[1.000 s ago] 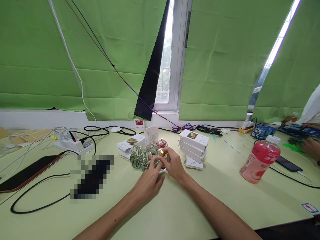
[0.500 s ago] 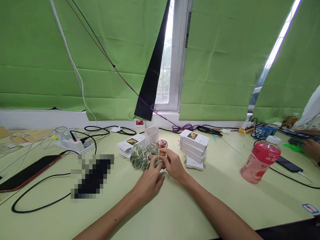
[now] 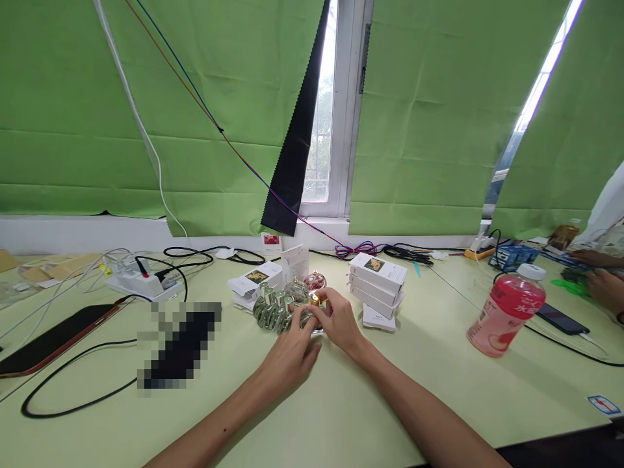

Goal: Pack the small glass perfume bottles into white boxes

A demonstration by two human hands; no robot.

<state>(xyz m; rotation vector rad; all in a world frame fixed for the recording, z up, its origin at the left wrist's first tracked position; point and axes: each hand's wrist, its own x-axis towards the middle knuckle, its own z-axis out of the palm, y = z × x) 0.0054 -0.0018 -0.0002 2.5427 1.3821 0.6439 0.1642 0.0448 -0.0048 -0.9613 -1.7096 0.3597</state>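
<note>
My left hand (image 3: pixel 290 351) and my right hand (image 3: pixel 341 323) meet over a small perfume bottle with a gold cap (image 3: pixel 315 299). Both hands' fingers are closed about this bottle, which they largely cover. Just left of them, several clear glass perfume bottles (image 3: pixel 273 312) with silvery caps stand packed in a group. Behind my fingertips sit a round clear bottle (image 3: pixel 296 290) and a round reddish bottle (image 3: pixel 315 281).
White boxes are stacked at the right (image 3: pixel 376 286), with more white boxes (image 3: pixel 256 281) behind the bottles. Farther right stands a pink drink bottle (image 3: pixel 507 313). Leftward lie a phone (image 3: pixel 58 338), a power strip (image 3: pixel 146 281) and cables. A co-worker's hand (image 3: pixel 604 286) is at the far right.
My hands stay in nearly the same place around the gold-capped bottle, with only slight shifts of the right fingers. The co-worker's hands at the far right have moved a little.
</note>
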